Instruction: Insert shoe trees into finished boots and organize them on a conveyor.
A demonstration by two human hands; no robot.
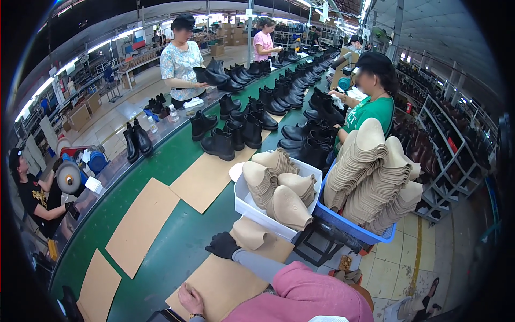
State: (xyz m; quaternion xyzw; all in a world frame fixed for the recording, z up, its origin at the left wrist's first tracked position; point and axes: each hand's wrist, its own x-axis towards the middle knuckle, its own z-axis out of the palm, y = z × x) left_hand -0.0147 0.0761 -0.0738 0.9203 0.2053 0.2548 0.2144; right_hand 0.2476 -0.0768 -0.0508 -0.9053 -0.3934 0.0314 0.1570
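My right hand, in a black glove, rests at the edge of a brown cardboard sheet on the green belt. Its fingers look curled, and what they may hold is hidden. Bare, with a watch at the wrist, my left hand lies with its fingers out on the near end of the same sheet. Just beyond the glove, a curved beige shoe insert lies on the cardboard, touching nothing in my hands. A white bin beside it holds several stacks of similar inserts.
A blue crate heaped with inserts stands right of the white bin. More cardboard sheets lie along the green belt. Black ankle boots line it farther off. A green-shirted person works at right; others stand across the belt.
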